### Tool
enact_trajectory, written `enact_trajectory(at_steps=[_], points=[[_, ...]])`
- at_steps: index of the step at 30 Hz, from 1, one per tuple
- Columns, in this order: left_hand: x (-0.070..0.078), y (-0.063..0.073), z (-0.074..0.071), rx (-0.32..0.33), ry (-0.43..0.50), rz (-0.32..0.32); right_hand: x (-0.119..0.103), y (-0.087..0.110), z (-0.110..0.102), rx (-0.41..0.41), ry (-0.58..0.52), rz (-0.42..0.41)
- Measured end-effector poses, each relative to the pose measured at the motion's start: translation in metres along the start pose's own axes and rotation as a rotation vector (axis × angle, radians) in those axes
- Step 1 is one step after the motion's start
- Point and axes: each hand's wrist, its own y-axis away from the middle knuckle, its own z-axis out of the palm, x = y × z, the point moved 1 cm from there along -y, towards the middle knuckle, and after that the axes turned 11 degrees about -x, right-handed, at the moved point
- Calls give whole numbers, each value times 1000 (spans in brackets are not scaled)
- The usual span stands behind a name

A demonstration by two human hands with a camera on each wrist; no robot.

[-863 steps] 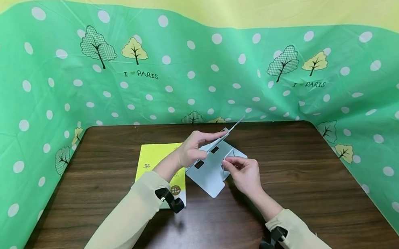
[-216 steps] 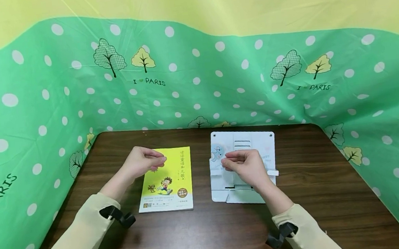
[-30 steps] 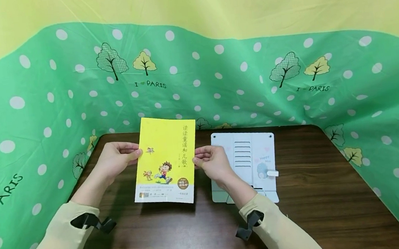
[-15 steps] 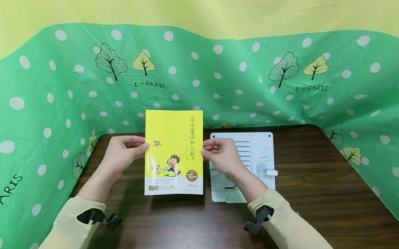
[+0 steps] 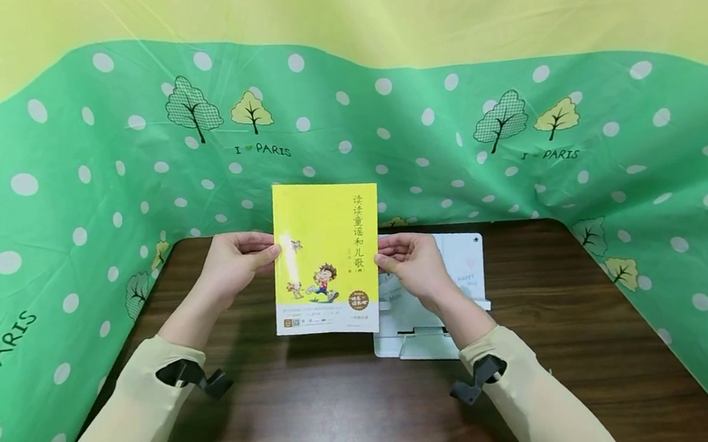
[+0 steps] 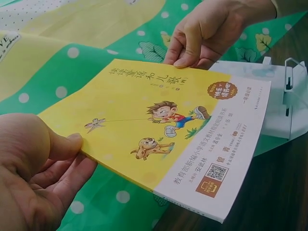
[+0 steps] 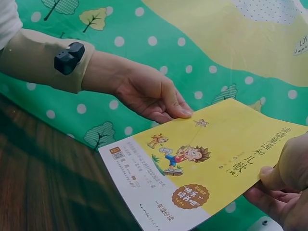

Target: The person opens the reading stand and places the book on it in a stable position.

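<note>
A thin yellow children's book (image 5: 325, 253), its cover showing a running boy and a dog, is held up above the table between both hands. My left hand (image 5: 236, 266) pinches its left edge, thumb on the cover and fingers behind. On the opposite edge my right hand (image 5: 417, 265) pinches it the same way. Behind and below the right hand stands a white book stand (image 5: 421, 343) with printed pictures and small clips, partly covered by that hand and the book. In the left wrist view the book (image 6: 144, 125) is tilted, with the stand (image 6: 284, 96) beyond it.
The dark wooden table (image 5: 322, 411) reaches back to a green and yellow cloth (image 5: 331, 130) with white dots and trees, which hangs behind it and along both sides. The stand sits right of the middle, toward the table's back.
Over the last second both hands have carried the book right and a little upward, so it now overlaps the stand's left side. Earlier the book lay flat; the stand was being handled, then stood up.
</note>
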Motion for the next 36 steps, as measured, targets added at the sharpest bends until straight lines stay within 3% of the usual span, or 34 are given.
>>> enact_trajectory(at_steps=[36], points=[[15, -37, 56, -21, 62, 82, -7, 10, -70, 65, 149, -3]])
